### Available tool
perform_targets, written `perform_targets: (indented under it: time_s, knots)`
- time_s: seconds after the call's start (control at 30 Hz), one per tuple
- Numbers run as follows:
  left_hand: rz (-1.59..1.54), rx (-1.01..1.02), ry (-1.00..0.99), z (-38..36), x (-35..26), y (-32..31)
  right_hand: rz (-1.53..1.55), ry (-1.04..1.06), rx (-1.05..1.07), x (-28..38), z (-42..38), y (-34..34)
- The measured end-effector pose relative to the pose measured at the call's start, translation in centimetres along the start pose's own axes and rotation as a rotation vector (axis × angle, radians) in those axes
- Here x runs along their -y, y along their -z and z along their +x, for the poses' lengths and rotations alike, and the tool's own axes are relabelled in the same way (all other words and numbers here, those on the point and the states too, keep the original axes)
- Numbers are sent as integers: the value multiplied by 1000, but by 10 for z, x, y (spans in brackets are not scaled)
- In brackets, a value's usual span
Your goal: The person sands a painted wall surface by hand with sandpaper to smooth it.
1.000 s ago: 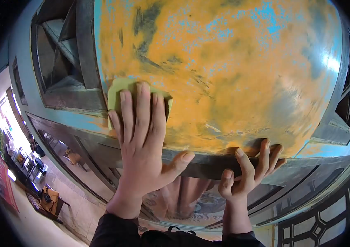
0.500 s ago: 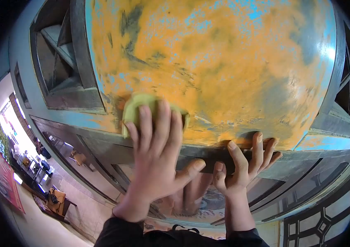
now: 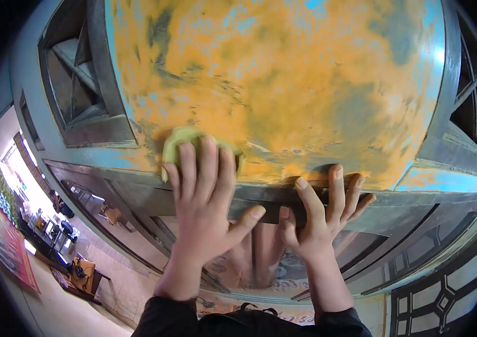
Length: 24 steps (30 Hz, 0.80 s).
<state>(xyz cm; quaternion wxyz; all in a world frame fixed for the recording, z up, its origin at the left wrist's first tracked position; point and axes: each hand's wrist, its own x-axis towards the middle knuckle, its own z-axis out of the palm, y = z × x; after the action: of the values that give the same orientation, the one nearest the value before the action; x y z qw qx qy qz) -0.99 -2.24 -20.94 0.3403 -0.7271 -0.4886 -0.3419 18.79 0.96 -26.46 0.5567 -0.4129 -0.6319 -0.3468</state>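
My left hand [image 3: 202,208] presses a yellow-green cloth or pad [image 3: 185,139] flat against the lower left of a panel [image 3: 283,95] covered in worn orange paint with blue and grey patches. Its fingers lie over the pad and the thumb points out to the right. Further right, my right hand [image 3: 323,219] rests its spread fingertips on the dark ledge [image 3: 266,194] along the panel's bottom edge, holding nothing.
Dark wooden frames with crossed bars flank the panel on the left [image 3: 75,78] and right [image 3: 471,95]. Glass panes lie below the ledge. At the lower left a chair [image 3: 83,274] stands on a tiled floor, and a patterned grille [image 3: 443,300] is at lower right.
The panel and ledge sit slightly higher and further left in view. Both hands have shifted slightly left in the picture, the left still on the pad.
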Motion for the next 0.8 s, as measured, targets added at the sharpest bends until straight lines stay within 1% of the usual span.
perform_targets:
  time_s: [0.03, 0.13, 0.27, 0.33, 0.43, 0.53, 0.63, 0.7, 0.8]
  knots:
    - [-35, -7, 18, 6, 5, 5, 5, -10, 18, 0, 0, 1]
    - [33, -69, 20, 29, 11, 11, 35, -53, 57, 3, 0, 4]
    - [8, -8, 0, -6, -12, -7, 38, -26, 22, 1, -7, -1]
    - [-8, -68, -6, 1, -10, -8, 40, -29, 16, 1, -7, -2]
    - [-10, -116, 8, 36, 3, 10, 57, -41, 52, 3, -7, 2]
    - [-17, -164, 30, 39, 1, 5, 65, -41, 67, 2, -7, 3]
    - [-18, -118, 8, 0, -11, -17, 73, -25, 60, 1, -8, 2]
    - [-14, -84, 5, -2, -9, -19, 61, 3, 57, -2, -10, 2]
    - [-73, -252, 41, 44, 6, 0, 83, 31, 82, -3, -8, 8]
